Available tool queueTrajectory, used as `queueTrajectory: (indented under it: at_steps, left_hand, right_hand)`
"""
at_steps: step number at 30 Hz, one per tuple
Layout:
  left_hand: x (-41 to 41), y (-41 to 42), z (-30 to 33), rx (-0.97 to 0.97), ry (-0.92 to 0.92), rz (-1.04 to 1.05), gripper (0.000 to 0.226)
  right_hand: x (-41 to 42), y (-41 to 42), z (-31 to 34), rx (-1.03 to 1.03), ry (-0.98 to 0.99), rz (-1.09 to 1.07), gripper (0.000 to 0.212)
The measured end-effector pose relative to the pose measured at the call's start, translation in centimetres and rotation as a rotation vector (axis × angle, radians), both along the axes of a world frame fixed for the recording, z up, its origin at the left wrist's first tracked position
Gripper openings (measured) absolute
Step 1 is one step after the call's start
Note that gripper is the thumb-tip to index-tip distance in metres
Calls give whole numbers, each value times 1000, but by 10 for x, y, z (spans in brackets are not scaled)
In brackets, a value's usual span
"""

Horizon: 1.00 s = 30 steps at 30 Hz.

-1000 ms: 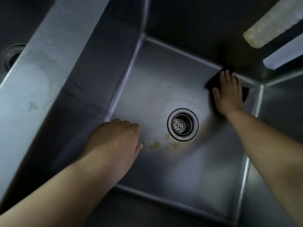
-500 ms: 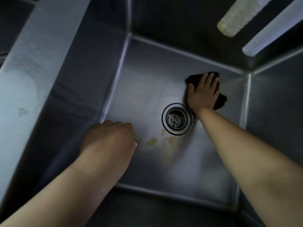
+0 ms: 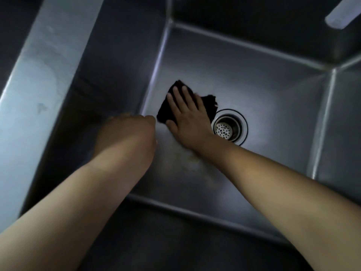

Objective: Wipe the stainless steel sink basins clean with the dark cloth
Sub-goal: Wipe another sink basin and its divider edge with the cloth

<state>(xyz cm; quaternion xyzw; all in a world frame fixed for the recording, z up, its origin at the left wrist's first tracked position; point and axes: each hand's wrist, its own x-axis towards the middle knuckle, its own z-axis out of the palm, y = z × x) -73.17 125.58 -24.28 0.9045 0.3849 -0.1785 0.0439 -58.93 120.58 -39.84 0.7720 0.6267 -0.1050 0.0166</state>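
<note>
Below, a square stainless steel sink basin (image 3: 263,79) with a brushed, dull-grey floor, creased seams at the corners and steep walls. Right hand (image 3: 187,116): fingers straight and spread, palm pressing the dark cloth (image 3: 166,108) flat on the basin floor, toward its left wall. Cloth: black, soft, crumpled, with a ragged corner showing past the knuckles just beside the drain. Drain strainer (image 3: 227,127): round, a bright metal ring around a perforated cup, partly covered at its left edge by the right wrist. Left hand (image 3: 127,133): seen from the back, hanging above the left part of the basin near the cloth; its fingers point away and are hidden, so whether they are curled or relaxed cannot be told. Yellowish stains (image 3: 193,163) smear the floor between the two forearms, partly hidden under the right one. At left, a broad flat steel divider (image 3: 39,85) with faint water marks. A pale cylindrical object (image 3: 340,16) juts in at upper right.
</note>
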Motion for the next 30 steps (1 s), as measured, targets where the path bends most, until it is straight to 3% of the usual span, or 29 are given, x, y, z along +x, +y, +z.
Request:
queueTrajectory:
  at_steps: [10, 16, 20, 22, 26, 30]
  left_hand:
    - [-4, 10, -4, -121, -226, 209, 37]
    - [-26, 4, 39, -46, -259, -48, 36]
    - [-49, 4, 72, 85, -271, -366, 18]
    - [-64, 9, 78, 138, -290, -457, 20]
    - [-77, 17, 74, 52, -355, -494, 25]
    - [-79, 21, 71, -35, -385, -466, 30]
  right_hand:
    - [-49, -118, 10, -95, 80, 394, 67]
    - [-37, -127, 20, -200, 114, 593, 67]
    - [-14, -72, 22, -141, 66, 470, 68]
    - [-1, -33, 22, -123, 39, 334, 70]
    - [9, 30, 18, -113, 56, 113, 70]
    - [-16, 37, 12, -111, 34, 26, 69]
